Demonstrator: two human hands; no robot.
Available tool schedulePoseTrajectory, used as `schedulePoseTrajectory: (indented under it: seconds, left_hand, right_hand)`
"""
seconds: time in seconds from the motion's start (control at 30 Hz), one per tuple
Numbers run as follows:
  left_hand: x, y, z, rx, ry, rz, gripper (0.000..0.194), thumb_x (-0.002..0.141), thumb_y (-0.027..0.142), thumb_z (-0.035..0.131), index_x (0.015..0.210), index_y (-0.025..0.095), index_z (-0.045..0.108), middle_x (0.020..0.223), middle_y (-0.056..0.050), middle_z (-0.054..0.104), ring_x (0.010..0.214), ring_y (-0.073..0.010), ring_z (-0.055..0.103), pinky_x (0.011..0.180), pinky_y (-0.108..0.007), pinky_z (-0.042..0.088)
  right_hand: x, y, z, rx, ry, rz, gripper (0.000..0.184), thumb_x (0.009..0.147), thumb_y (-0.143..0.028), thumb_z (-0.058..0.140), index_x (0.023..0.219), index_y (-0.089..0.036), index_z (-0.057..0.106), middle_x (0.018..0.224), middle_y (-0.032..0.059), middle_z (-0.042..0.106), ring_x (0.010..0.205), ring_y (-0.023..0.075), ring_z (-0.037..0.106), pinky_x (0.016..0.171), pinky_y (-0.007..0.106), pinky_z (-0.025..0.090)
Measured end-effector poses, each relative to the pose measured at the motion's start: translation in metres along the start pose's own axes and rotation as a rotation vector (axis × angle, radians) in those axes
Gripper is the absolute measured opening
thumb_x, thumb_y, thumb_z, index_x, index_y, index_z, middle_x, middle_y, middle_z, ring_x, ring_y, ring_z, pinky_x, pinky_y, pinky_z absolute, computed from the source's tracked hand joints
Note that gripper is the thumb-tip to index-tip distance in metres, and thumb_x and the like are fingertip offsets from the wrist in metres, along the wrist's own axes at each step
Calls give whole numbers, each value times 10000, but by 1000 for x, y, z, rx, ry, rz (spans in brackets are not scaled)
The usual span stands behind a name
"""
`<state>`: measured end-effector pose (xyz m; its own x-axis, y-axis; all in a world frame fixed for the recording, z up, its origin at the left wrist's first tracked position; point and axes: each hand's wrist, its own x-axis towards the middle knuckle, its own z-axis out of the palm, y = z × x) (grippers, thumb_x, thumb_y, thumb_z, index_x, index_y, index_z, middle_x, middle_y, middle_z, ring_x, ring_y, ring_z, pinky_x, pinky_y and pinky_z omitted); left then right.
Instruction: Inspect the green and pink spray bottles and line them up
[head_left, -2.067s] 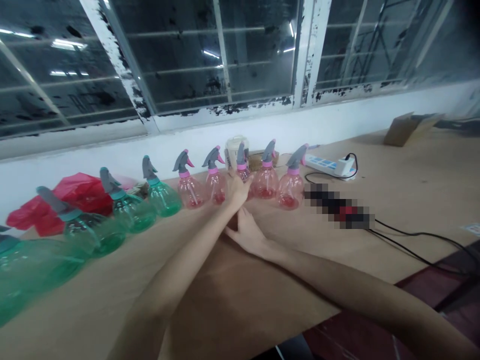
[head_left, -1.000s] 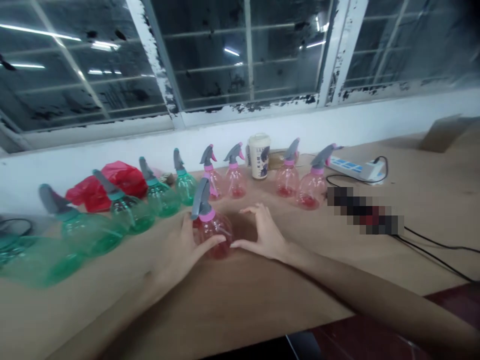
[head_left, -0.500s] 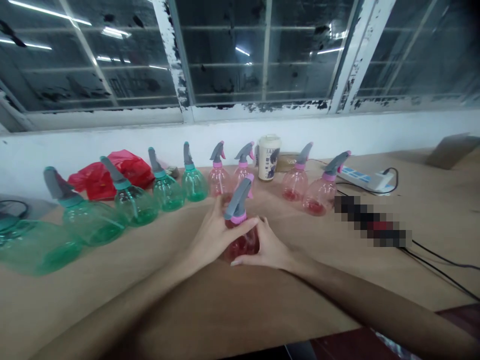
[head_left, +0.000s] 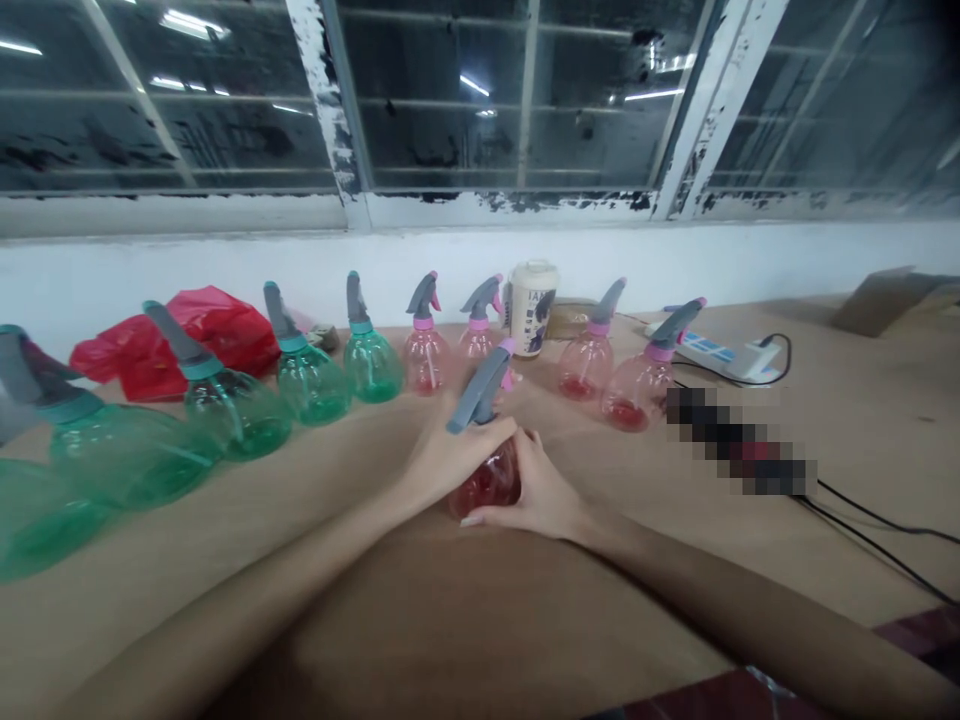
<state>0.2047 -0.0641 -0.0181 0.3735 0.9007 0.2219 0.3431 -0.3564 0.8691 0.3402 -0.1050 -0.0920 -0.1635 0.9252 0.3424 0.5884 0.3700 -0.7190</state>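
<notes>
A pink spray bottle (head_left: 491, 478) with a grey trigger head stands on the brown table (head_left: 465, 620) in front of me. My left hand (head_left: 446, 458) is wrapped round its neck and upper body. My right hand (head_left: 544, 493) cups its lower right side, fingers curled against it. Behind it a row of bottles runs along the wall: several green spray bottles (head_left: 307, 375) to the left and several pink spray bottles (head_left: 424, 350) in the middle and right.
A red plastic bag (head_left: 176, 335) lies at the back left. A white paper cup (head_left: 531, 307) stands in the gap in the row. A white power strip (head_left: 712, 350) with black cables, and a cardboard piece (head_left: 885, 298), sit to the right.
My left hand took a pink bottle out of the row and drew it toward me. My right hand then closed on its side, and both hands now hold it.
</notes>
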Motion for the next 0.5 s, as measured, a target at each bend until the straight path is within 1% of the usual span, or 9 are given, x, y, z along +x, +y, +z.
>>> schedulePoseTrajectory:
  seconds: [0.07,0.13,0.2,0.37,0.43,0.5]
  left_hand:
    - [-1,2,0,-20,-42,8,87,709,238,542,773,189,576,796,-13,649,791,-185,622,719,-325,529]
    - [0,3,0,-26,-74,23,103,718,238,534,792,195,591,870,-18,666,851,-189,624,773,-332,522]
    - [1,3,0,-25,-90,31,129,733,248,528,827,208,605,897,-15,673,860,-186,629,791,-335,519]
    - [3,2,-2,1,-147,42,183,751,372,571,836,215,614,834,-18,680,827,-204,645,747,-344,528]
    - [3,3,-3,17,-153,48,219,745,419,588,816,213,607,801,-18,671,803,-200,647,723,-334,532]
    - [2,6,-3,51,-113,64,252,734,449,605,808,209,600,768,-15,657,753,-190,643,685,-322,534]
  right_hand:
    - [-1,1,1,10,5,2,938,495,-630,728,1242,-193,366,1157,125,488,1108,310,445,894,524,419]
    - [-2,1,2,18,9,-1,924,501,-627,729,1233,-193,371,1162,125,487,1114,309,443,906,522,413]
    - [-2,0,2,28,11,-8,923,507,-622,730,1238,-193,365,1192,127,475,1148,313,419,933,519,398]
    - [-1,-2,1,48,9,-49,1007,530,-599,734,1337,-230,257,1310,131,403,1246,335,331,991,551,333]
    - [-1,-2,1,61,15,-75,998,534,-588,739,1334,-228,262,1327,131,388,1256,330,325,1004,545,326]
    - [-2,-3,1,66,22,-68,967,533,-585,742,1309,-213,299,1286,134,420,1257,330,329,1003,543,332]
